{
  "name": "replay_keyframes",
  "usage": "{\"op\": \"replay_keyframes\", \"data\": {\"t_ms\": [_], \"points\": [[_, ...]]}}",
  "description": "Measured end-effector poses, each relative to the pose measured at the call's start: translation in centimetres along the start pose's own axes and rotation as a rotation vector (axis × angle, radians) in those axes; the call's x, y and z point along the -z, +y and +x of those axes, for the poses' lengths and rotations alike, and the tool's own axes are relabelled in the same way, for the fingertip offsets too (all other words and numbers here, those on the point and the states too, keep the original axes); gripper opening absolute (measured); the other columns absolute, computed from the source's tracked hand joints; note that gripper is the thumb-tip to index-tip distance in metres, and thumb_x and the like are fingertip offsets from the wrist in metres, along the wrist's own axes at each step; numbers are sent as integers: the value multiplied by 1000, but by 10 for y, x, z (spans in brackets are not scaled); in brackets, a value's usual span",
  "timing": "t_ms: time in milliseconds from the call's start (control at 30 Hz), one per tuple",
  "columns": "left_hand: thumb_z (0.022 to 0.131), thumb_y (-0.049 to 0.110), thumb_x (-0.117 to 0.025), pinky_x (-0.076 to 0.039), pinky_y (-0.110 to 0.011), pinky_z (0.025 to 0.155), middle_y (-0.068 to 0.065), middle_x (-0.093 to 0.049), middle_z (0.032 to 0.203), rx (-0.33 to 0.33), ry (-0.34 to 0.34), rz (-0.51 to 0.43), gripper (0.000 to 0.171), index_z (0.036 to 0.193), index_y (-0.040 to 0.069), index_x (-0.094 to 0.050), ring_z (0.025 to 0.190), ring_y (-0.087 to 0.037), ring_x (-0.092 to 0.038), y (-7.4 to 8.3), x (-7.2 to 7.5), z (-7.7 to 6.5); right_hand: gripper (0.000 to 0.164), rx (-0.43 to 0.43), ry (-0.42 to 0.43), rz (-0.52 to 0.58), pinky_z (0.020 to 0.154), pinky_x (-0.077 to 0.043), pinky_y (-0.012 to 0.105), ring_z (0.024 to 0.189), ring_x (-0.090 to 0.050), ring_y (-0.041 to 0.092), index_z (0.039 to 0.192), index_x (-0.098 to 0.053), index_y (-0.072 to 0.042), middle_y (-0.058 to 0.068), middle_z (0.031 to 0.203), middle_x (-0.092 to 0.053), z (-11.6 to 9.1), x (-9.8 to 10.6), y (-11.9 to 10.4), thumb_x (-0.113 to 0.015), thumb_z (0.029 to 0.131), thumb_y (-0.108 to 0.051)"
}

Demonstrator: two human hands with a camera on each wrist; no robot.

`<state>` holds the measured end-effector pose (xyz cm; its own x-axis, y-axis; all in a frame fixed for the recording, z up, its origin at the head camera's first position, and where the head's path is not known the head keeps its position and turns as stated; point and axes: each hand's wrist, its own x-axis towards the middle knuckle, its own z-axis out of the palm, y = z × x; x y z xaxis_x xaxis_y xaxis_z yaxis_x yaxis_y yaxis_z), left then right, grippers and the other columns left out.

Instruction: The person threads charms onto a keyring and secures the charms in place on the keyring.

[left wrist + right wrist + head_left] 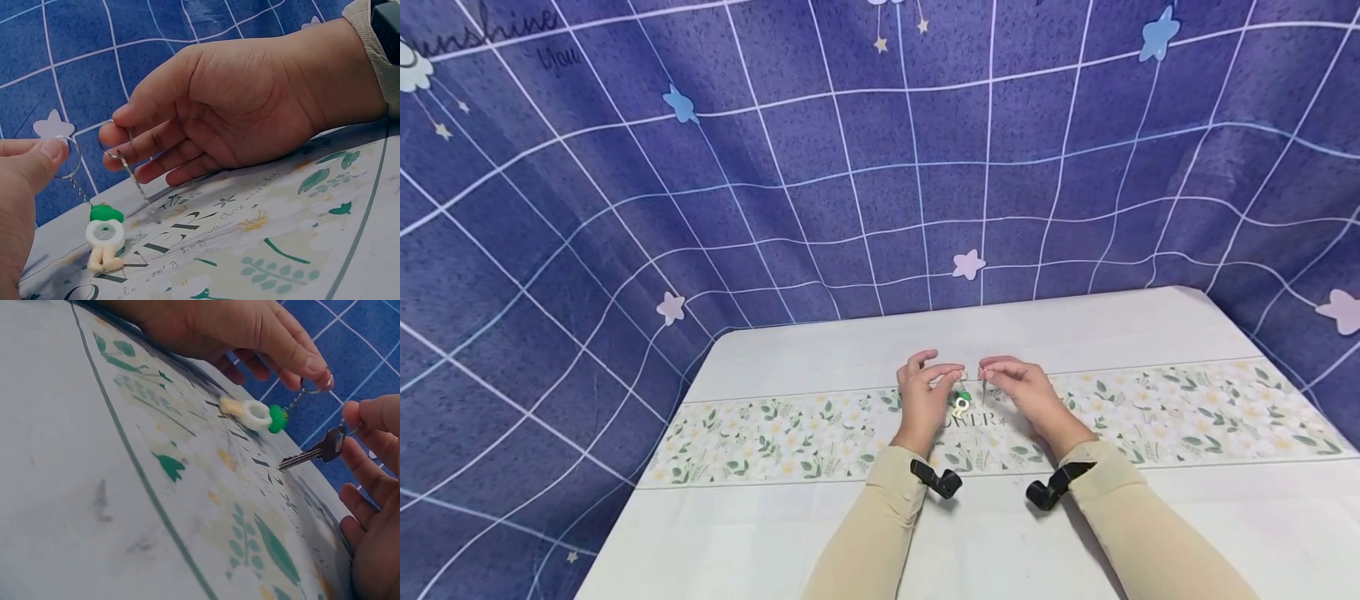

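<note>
Over the middle of the table, my left hand [925,396] pinches the metal ring of a keychain between thumb and fingertip. From that ring a short chain carries a charm [105,234] with a green top, a white ring-shaped middle and cream legs, hanging down. Just to the right, my right hand [1026,387] pinches a second, small split ring with a metal key [326,449] hanging from it. The key has a dark head, and its toothed blade points down. A narrow gap separates the two rings, and the other fingers of both hands are loosely bent.
Below the hands lies a white table cover [760,533] with a floral band [760,442] and printed lettering. A blue gridded curtain [850,183] with stars hangs behind the table and along its left side. Black wrist cameras [936,481] are strapped over beige sleeves.
</note>
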<state>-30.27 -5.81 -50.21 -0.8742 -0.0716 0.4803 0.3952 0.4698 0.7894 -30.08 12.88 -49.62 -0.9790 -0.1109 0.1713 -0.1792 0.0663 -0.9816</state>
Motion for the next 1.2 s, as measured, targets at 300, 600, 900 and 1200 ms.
{"op": "replay_keyframes", "data": {"t_ms": [300, 600, 900, 1200], "points": [[86, 21, -81, -34, -50, 107, -12, -55, 140, -11, -13, -29, 10, 92, 14, -82, 130, -32, -39, 1, 1, -3, 29, -9, 8, 52, 95, -45, 15, 109, -58, 0, 116, -67, 13, 27, 134, -59, 0, -4, 4, -66, 98, -9], [84, 21, -82, -34, -49, 105, -10, -55, 137, -18, -11, -47, 9, 88, 13, -82, 127, -32, -39, 0, 1, -3, 29, 21, 12, 66, 94, -47, 15, 111, -58, 2, 118, -67, 12, 27, 133, -60, -2, -5, 4, -68, 97, -8], [84, 22, -82, -35, -46, 104, -10, -57, 134, -90, -6, -69, 11, 89, 12, -81, 125, -34, -41, 0, 0, -3, 29, 30, 3, 41, 94, -47, 16, 119, -58, 14, 119, -68, 10, 25, 134, -60, -2, -4, 3, -68, 96, -7], [84, 21, -82, -33, -43, 106, -13, -56, 133, -94, -15, -108, 12, 89, 11, -80, 125, -34, -41, -2, -2, 0, 33, 51, 4, 23, 94, -47, 16, 111, -58, 0, 125, -66, 6, 22, 134, -61, 0, -3, 3, -69, 93, -2]]}}
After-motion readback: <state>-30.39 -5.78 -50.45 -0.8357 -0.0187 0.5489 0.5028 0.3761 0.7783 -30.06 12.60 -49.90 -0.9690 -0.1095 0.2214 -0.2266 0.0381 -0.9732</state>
